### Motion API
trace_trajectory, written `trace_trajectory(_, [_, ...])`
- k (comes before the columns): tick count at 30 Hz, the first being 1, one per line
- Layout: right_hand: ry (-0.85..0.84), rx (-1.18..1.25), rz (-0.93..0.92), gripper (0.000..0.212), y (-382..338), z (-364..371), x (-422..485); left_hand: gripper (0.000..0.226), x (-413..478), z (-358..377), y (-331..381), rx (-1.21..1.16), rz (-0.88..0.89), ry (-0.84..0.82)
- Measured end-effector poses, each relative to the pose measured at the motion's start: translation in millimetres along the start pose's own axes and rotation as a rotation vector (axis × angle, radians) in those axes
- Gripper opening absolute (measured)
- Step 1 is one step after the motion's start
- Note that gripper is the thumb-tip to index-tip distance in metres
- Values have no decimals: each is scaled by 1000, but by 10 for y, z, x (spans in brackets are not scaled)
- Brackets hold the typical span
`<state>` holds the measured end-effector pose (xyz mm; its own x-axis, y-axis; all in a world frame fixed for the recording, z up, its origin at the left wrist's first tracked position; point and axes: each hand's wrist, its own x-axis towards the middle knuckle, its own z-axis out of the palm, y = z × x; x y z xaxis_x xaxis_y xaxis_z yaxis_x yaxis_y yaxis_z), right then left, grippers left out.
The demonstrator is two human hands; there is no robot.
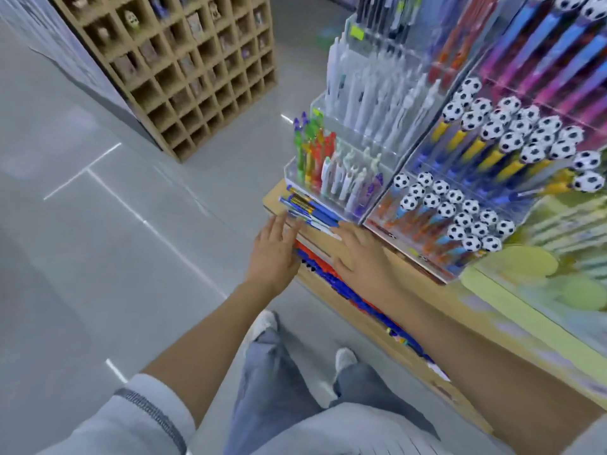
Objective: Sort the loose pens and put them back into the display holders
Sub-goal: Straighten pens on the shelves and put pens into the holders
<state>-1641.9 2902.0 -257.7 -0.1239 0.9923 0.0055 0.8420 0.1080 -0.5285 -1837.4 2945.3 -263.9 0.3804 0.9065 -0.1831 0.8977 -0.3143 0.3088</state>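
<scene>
— Hands first: where are they?
— Both reach to the desk (476,307) corner. The left hand (276,249) has its fingers straight and spread, holding nothing, with the fingertips on the near ends of the loose pens (312,210). The right hand (359,254) lies flat and wide on the desk, palm down and also empty, its fingertips at the pens' other ends.
— So the pens sit between them?
— Just beyond both, between the fingertips and the holders (358,205). Whether they touch the holders' base, I cannot tell.
— How do they look?
— A small bunch lying flat, side by side, slanted across the corner. Blue barrels, yellowish bands, white tips. Too blurred to count.
— And the holders?
— Clear stepped tiers packed with upright pens, coloured and white ones on the left, football pens (460,208) on the right.
</scene>
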Motion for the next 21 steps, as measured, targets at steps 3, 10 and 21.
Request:
trace_trajectory(3, [75, -54, 125, 58, -194, 239, 222, 70, 237, -64, -377, 33, 161, -59])
trace_trajectory(10, [114, -259, 358, 54, -395, 502, 411, 71, 524, -167, -717, 61, 409, -77])
trace_trajectory(21, [251, -221, 379, 34, -402, 563, 481, 35, 955, -174, -781, 7, 443, 74])
